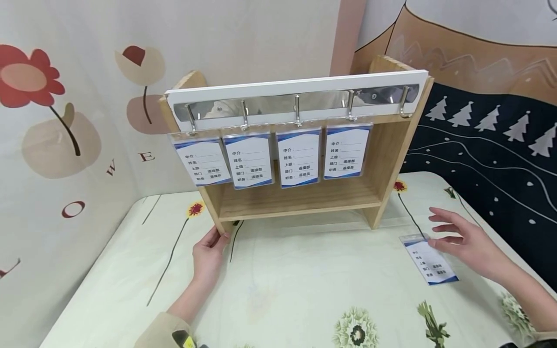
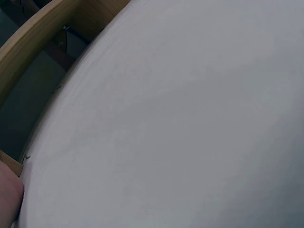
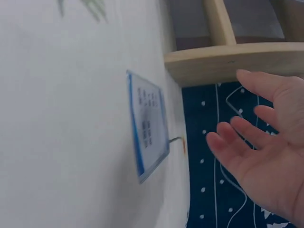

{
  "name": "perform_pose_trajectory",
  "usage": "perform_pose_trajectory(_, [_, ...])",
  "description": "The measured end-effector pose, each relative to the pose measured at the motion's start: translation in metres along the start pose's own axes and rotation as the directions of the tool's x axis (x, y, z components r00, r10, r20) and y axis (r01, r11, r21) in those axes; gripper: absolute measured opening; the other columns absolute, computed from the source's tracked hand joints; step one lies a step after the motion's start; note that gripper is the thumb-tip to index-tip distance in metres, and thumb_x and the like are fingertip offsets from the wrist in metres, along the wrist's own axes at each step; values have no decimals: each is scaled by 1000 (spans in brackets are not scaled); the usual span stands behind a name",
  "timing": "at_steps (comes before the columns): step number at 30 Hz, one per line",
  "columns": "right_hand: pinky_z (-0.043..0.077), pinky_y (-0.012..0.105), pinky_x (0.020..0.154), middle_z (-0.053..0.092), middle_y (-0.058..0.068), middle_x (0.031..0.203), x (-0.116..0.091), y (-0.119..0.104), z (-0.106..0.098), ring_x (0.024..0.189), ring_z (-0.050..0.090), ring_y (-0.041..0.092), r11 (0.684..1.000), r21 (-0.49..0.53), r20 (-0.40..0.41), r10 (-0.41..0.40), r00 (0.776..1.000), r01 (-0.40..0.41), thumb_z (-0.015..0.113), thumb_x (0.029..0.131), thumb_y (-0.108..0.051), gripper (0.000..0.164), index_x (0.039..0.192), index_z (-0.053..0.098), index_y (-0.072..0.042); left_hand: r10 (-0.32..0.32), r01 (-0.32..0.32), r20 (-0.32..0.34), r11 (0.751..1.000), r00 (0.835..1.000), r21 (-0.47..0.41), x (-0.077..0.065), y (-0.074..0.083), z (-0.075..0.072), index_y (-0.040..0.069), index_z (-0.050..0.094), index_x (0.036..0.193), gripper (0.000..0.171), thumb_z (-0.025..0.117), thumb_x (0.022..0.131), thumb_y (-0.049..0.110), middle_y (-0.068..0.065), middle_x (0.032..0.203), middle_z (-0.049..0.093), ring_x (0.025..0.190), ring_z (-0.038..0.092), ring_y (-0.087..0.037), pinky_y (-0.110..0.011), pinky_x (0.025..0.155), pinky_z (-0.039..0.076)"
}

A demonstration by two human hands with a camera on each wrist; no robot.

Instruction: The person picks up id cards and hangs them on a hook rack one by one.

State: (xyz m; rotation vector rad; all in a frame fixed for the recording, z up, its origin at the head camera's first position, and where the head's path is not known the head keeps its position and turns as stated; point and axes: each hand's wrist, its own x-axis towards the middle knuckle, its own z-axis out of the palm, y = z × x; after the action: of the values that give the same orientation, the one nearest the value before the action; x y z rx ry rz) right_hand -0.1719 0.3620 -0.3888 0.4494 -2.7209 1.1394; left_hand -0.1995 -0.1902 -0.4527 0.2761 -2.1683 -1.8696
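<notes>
A wooden shelf (image 1: 300, 205) carries a white board with a row of metal hooks (image 1: 297, 108). Several clear-sleeved badges (image 1: 299, 157) hang from the hooks; the rightmost hook bears none. My left hand (image 1: 208, 256) grips the shelf's left leg at the table, and only a bit of this hand (image 2: 8, 197) shows in the left wrist view. Over a loose badge (image 1: 431, 261) on the table, my right hand (image 1: 472, 246) hovers with its fingers apart and loosely bent. In the right wrist view that hand (image 3: 266, 147) holds nothing, and the badge (image 3: 149, 126) lies apart from it.
A pale cloth with printed flowers (image 1: 278, 270) covers the table. Behind it hang a light curtain (image 1: 261, 38) on the left and a dark one with printed trees (image 1: 474, 145) on the right, close to the table's right edge.
</notes>
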Motion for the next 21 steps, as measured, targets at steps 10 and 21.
perform_pose_trajectory(10, [54, 15, 75, 53, 35, 134, -6, 19, 2, 99, 50, -13, 990, -94, 151, 123, 981, -110, 80, 90, -10, 75, 148, 37, 11, 5, -5, 1, 1000, 1000, 3, 0, -1, 0, -1, 49, 149, 48, 60, 103, 5, -23, 143, 56, 118, 62, -14, -11, 90, 50])
perform_pose_trajectory(21, [50, 12, 73, 59, 34, 126, -8, 36, 2, 92, 46, -17, 978, -135, 125, 174, 977, -157, 81, 88, -9, 75, 142, 38, 19, 20, -20, -4, 1000, 1000, 0, 0, -1, -1, -1, 51, 148, 47, 60, 102, 5, -23, 141, 57, 105, 62, 3, -10, 89, 51])
